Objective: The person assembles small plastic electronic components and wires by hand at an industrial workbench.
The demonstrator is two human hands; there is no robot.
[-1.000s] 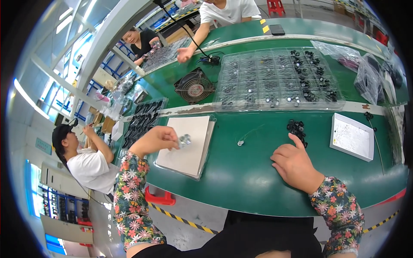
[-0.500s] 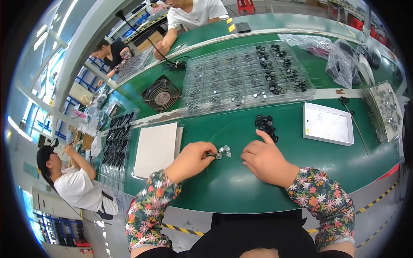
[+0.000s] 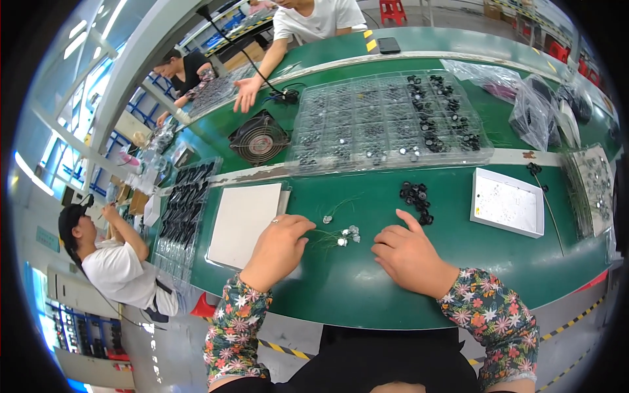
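Since half a second ago: both hands drawn slightly apart, the small silver parts [image 3: 347,236] now lying bare between them; a second ago the left hand was over the white sheet and the right hand near the black parts.

Surface: green bench [image 3: 367,288], long, curving with the lens. White sheet [image 3: 244,223] at left of the working spot. Heap of black parts [image 3: 415,196] beyond the right hand. White tray [image 3: 508,203] to the right, well apart from the hands. Clear blister tray [image 3: 386,121] farther back, many cells, some holding dark pieces. Round fan [image 3: 259,140] to its left. Clear bags [image 3: 537,114] at far right.

Room: factory line; a person in white [image 3: 114,268] seated at lower left, two more people across the bench at top.

Left hand [image 3: 278,249]: floral sleeve, palm down, fingers curled loosely, tips resting on the bench just left of the silver parts, edge over the sheet's corner. Whether anything is pinched under the fingers cannot be told.

Right hand [image 3: 409,255]: floral sleeve, palm down, fingers spread and half bent, index pointing toward the black parts, fingertips touching the bench just right of the silver parts. Holds nothing visible.

Silver parts: on the bench between the two hands, thin wire leads trailing left.
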